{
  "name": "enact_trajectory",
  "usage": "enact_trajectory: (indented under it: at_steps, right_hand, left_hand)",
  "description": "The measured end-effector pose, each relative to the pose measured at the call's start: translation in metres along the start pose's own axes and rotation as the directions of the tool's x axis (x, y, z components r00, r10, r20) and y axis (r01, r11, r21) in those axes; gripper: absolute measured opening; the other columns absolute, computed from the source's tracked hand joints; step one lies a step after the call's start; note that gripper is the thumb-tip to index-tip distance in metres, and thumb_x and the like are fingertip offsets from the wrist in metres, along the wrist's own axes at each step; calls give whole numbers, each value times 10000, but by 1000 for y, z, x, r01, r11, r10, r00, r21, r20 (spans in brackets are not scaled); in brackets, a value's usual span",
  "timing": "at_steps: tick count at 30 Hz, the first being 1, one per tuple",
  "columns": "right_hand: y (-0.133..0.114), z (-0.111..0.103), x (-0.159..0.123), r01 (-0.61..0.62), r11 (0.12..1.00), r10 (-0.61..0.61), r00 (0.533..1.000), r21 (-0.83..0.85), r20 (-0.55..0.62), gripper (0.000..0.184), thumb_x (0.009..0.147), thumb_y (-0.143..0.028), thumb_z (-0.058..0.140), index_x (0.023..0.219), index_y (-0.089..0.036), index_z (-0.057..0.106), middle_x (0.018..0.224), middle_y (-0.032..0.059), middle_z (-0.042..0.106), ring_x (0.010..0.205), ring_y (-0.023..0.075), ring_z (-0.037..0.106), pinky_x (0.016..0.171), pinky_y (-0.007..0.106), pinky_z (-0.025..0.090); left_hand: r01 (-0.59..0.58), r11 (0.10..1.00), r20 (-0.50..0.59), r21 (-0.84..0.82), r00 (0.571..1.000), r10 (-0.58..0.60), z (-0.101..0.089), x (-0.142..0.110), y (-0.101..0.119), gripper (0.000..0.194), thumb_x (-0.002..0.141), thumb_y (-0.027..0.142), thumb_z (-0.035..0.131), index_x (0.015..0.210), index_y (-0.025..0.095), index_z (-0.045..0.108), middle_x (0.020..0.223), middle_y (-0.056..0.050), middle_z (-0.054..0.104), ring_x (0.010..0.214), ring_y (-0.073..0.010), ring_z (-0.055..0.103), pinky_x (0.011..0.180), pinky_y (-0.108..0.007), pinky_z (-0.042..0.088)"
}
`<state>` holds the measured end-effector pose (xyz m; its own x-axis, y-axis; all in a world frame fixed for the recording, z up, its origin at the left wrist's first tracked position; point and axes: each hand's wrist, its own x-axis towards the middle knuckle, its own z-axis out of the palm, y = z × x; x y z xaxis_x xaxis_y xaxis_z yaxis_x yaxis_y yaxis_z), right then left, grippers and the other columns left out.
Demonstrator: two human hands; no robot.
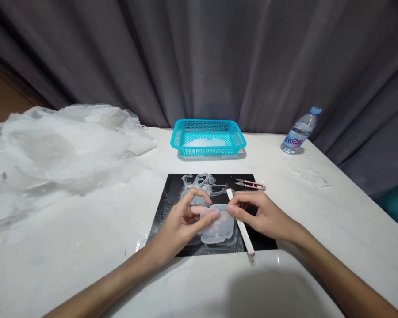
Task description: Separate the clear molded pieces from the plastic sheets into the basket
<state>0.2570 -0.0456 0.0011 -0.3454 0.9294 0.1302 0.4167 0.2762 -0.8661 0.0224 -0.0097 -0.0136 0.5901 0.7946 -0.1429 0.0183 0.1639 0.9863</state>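
A translucent, roughly square plastic piece [217,226] with pinkish spots lies on a black mat [167,198] at the table's middle. My left hand [182,223] pinches the piece's left edge between thumb and fingers. My right hand [260,214] presses its fingertips on the piece's right edge. A thin white craft knife [243,229] runs under my right hand, its tip pointing away from me; whether the hand grips it is unclear. Curled clear plastic offcuts [202,182] lie on the mat just beyond my hands.
Small pink thread snips [250,184] rest at the mat's far right corner. A turquoise basket [208,137] holding clear pieces stands behind. A water bottle [300,131] lies at far right. A heap of clear plastic film [53,145] covers the left. Grey curtain hangs behind.
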Motion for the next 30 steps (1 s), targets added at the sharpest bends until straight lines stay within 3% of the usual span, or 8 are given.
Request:
enact_trajectory:
  at_steps: [4,12,17,24,30]
  right_hand:
    - [2,0,0,-3,1000,3,1000,-4,4,276,1047,-361,566,858,-203,690,809,1,678,773,150,626,734,275,483]
    - [4,0,-1,-5,1000,5,1000,8,13,268,1050,-365,565,882,-205,699,831,4,685,785,153,631,752,280,485]
    - [3,0,-1,1,1000,-2,1000,17,20,273,1051,-361,563,869,-202,691,811,-3,668,780,148,620,752,276,472]
    - [2,-1,0,-5,1000,5,1000,6,19,274,1050,-344,557,849,-197,673,802,-4,669,770,145,617,732,268,459]
    - [2,-1,0,-3,1000,3,1000,10,22,269,1048,-330,562,842,-197,672,793,-12,663,759,137,608,729,260,448]
  left_hand:
    - [8,1000,-5,-17,1000,-8,2,0,0,385,911,409,782,1066,245,470,705,28,759,641,-148,711,612,-225,521]
    - [-20,999,19,44,1000,19,-1,0,-1,359,936,398,759,1189,226,571,746,15,773,677,-142,704,641,-223,527]
    - [-37,998,25,44,999,36,1,-1,1,248,949,378,750,1056,217,595,747,20,778,680,-118,696,651,-198,523]
    - [-13,1000,17,-22,1000,13,1,-3,-2,304,939,375,764,1051,233,520,733,24,771,663,-131,707,631,-208,527]
    - [-36,988,30,152,999,32,-3,-1,-4,308,958,410,733,1180,206,667,766,9,756,724,-147,710,680,-229,523]
